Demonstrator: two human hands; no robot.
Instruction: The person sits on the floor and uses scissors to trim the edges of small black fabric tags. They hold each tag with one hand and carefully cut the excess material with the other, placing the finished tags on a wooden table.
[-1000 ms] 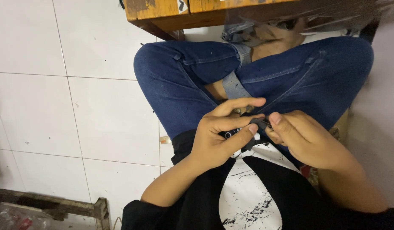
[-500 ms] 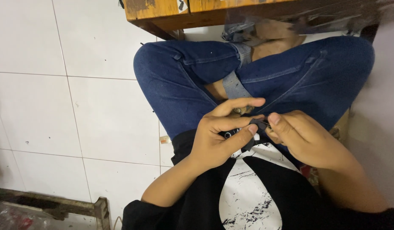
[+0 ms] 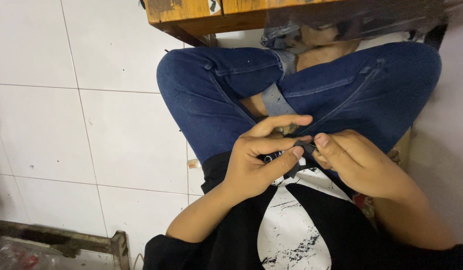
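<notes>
Black strap piece (image 3: 300, 150), small and dark (its exact kind is too hidden to tell), sits pinched between both hands above the lap. Left hand (image 3: 254, 162) has its fingers (image 3: 286, 155) clamped on it from one side, the index stretched out above; right hand (image 3: 359, 162) presses thumb and fingers together on its other end. Below lie crossed legs in blue jeans (image 3: 216, 95), a white tiled floor (image 3: 91, 125), and a wooden tabletop edge (image 3: 191, 12) at the top.

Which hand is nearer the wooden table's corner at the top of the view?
Left. The left hand sits below the wooden table corner; the right hand is farther off to the side, across the lap.
</notes>
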